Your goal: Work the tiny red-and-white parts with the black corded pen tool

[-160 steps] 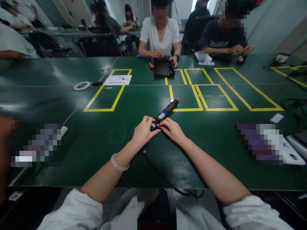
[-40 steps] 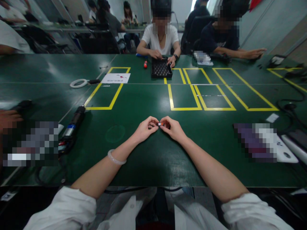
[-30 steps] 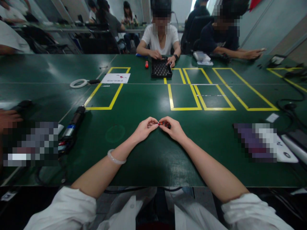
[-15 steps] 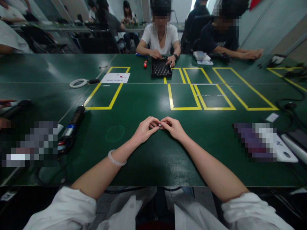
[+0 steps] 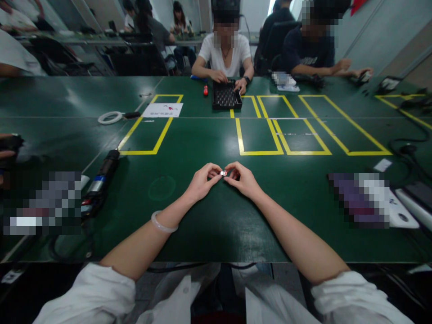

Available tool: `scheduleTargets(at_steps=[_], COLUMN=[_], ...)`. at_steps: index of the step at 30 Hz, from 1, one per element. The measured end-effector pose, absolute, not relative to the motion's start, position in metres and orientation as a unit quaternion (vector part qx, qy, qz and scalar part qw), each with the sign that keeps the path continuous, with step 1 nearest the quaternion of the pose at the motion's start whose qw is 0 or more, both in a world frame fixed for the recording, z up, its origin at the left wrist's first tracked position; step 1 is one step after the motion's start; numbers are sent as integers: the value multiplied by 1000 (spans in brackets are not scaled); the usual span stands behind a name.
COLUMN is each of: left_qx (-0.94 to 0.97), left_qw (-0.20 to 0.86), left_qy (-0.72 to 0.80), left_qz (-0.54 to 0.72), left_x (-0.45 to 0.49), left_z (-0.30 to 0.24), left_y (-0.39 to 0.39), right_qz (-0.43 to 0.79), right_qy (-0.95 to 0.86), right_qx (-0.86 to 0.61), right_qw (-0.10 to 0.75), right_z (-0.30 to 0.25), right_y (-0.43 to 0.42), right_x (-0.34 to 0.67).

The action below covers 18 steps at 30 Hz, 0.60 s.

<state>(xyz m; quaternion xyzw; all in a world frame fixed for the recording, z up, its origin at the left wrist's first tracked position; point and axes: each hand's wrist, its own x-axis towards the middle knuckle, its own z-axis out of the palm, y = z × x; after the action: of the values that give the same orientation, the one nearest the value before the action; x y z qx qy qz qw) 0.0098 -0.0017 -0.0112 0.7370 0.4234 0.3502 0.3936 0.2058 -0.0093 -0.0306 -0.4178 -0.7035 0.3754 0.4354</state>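
Between my two hands is a tiny white or silvery piece with red on it, too small to name. The thumb and fingers of my left hand pinch it from the left. From the other side, my right hand curls its thumb and fingertips round the red end. Both hands are held just over the green table, and a pale bangle circles the left wrist. The fingers partly hide the piece.
A black compartment tray sits by a person opposite, near a red-handled tool. Yellow tape outlines mark the table. At left lie a dark cylindrical device and a white ring; at right, a purple-and-white pack.
The fingertips have parted slightly, and more of the small piece shows between them. At the back right, the other person's hands have moved apart and a dark item shows there.
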Motion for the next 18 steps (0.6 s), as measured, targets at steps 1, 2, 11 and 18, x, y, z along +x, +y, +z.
scheduleTargets(at_steps=[1, 2, 11, 18], left_qx=[737, 737, 736, 736], left_qw=[395, 396, 398, 398], left_qy=[422, 421, 417, 426], left_qz=[350, 349, 355, 344], left_x=[10, 10, 10, 11], left_z=[-12, -12, -12, -11], left_y=[-2, -2, -2, -3], right_qz=[370, 366, 333, 321], right_qy=[-706, -709, -723, -724], right_qx=[-419, -420, -422, -432], right_qw=[434, 433, 433, 430], right_z=[-31, -32, -32, -32], right_y=[-9, -9, -9, -9], right_x=[206, 206, 206, 207])
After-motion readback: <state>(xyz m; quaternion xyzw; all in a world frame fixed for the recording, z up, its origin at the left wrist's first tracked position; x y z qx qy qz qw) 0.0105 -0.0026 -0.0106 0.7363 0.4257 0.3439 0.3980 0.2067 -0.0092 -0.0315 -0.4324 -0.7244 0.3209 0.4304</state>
